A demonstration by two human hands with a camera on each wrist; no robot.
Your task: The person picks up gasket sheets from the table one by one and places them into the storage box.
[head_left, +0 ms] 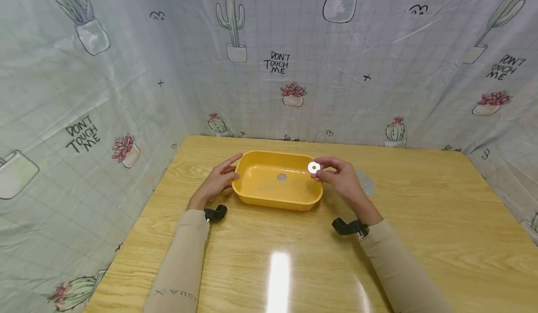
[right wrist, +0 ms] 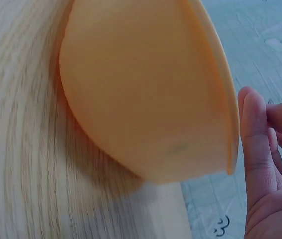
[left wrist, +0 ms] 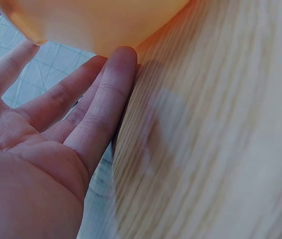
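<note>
A yellow plastic basin (head_left: 275, 204) with rounded corners stands on the table. My left hand (head_left: 216, 182) touches its left end, fingers fairly straight; in the left wrist view the fingertips (left wrist: 122, 57) meet the wall of the basin (left wrist: 96, 25). Above the right rim, my right hand (head_left: 338, 175) pinches a shiny flat washer (head_left: 310, 167) with a central hole between thumb and fingers. A second washer (head_left: 282, 177) lies on the basin floor. In the right wrist view my right hand (right wrist: 267, 164) is beside the basin's rim (right wrist: 234, 129), and the pinched washer is hidden.
Several grey washers (head_left: 366, 184) lie on the wooden table (head_left: 420, 210) just right of my right hand, partly covered by it. A curtain with printed cacti (head_left: 231, 23) hangs behind and along the sides of the table.
</note>
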